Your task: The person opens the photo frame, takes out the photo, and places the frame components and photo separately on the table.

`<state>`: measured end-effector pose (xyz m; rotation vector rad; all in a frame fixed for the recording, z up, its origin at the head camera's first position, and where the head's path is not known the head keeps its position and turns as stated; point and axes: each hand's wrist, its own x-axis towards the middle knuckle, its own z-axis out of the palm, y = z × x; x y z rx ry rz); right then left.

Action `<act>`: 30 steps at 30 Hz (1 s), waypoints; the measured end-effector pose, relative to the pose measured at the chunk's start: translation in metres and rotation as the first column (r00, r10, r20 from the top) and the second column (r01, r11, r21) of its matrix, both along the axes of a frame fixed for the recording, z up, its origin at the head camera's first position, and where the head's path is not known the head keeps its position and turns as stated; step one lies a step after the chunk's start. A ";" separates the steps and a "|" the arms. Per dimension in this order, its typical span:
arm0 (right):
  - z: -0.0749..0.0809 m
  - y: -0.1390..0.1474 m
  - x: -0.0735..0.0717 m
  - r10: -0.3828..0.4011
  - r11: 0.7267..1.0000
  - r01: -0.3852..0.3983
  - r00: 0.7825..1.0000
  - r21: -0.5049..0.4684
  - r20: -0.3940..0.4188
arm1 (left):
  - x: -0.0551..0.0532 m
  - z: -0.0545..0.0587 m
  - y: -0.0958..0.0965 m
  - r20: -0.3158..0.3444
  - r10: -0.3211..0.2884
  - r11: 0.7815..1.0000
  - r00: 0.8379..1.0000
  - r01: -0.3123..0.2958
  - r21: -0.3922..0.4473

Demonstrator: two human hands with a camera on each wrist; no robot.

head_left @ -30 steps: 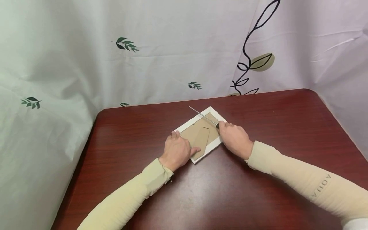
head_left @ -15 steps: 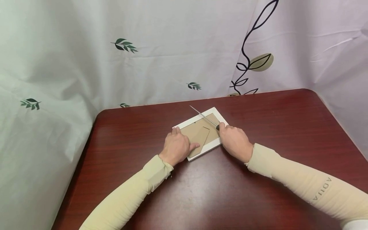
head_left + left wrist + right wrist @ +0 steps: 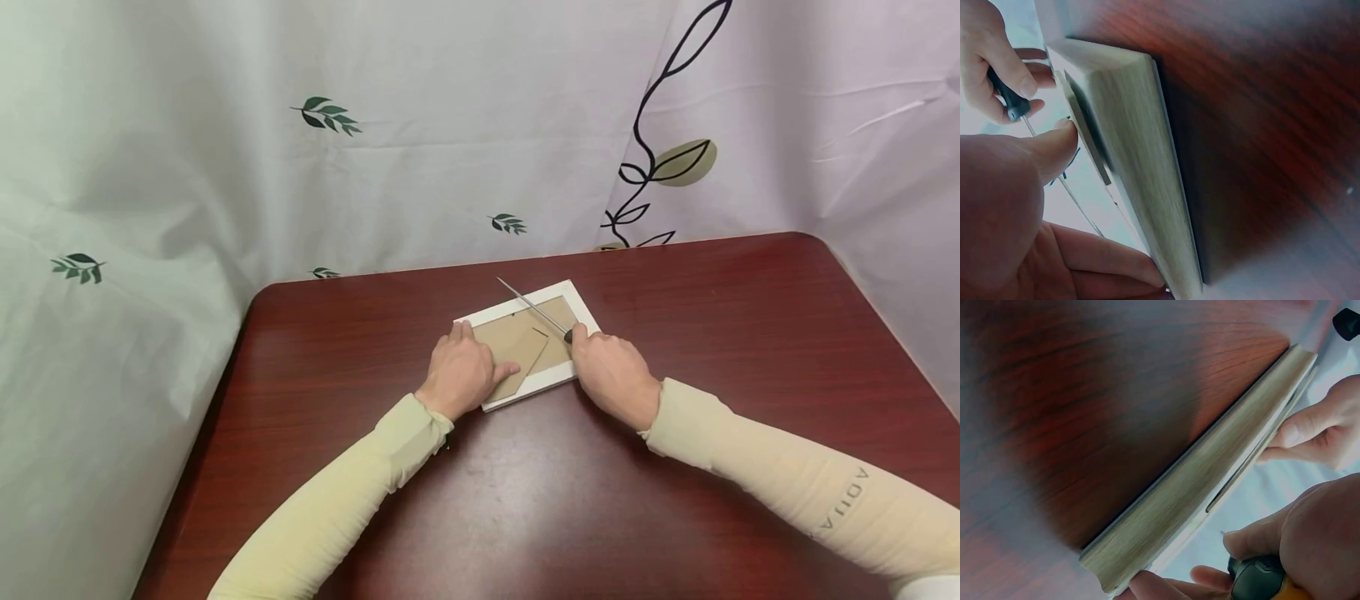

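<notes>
A white picture frame [image 3: 536, 383] lies back side up near the table's far edge, slanted in the head view. Its brown backing board [image 3: 495, 337] carries a fold-flat stand [image 3: 521, 354]. My left hand [image 3: 461, 367] holds the left end, thumb over the stand and fingers at the far edge. In my right hand [image 3: 615, 371] is a screwdriver [image 3: 534, 307], its thin metal shaft pointing up and left across the frame. The right wrist view shows its dark green handle [image 3: 1257, 578] with a yellow part, mostly covered by the palm. Right fingers [image 3: 1154, 587] touch the frame's end.
The dark red wooden table [image 3: 480, 517] has rounded far corners. Just behind it hangs a pale curtain [image 3: 420, 167] with leaf prints. Light sleeves [image 3: 787, 475] cover both forearms.
The picture frame has turned clockwise on the table in the head view, its left end going up and its right end down. Both hands keep their holds and have shifted only slightly.
</notes>
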<state>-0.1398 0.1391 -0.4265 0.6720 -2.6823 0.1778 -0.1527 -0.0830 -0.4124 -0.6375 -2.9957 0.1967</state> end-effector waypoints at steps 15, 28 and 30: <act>0.003 -0.003 0.009 0.000 1.000 0.000 1.000 0.014 -0.020 | -0.012 -0.002 -0.002 0.091 0.015 0.999 0.996 -0.019 0.040; 0.002 -0.002 0.016 0.017 1.000 -0.017 1.000 -0.007 0.003 | -0.027 0.000 -0.006 0.159 -0.022 1.000 0.987 0.019 0.020; 0.002 -0.002 0.016 0.022 1.000 -0.022 1.000 -0.001 -0.009 | -0.029 -0.001 -0.007 0.164 -0.022 1.000 0.986 0.018 0.023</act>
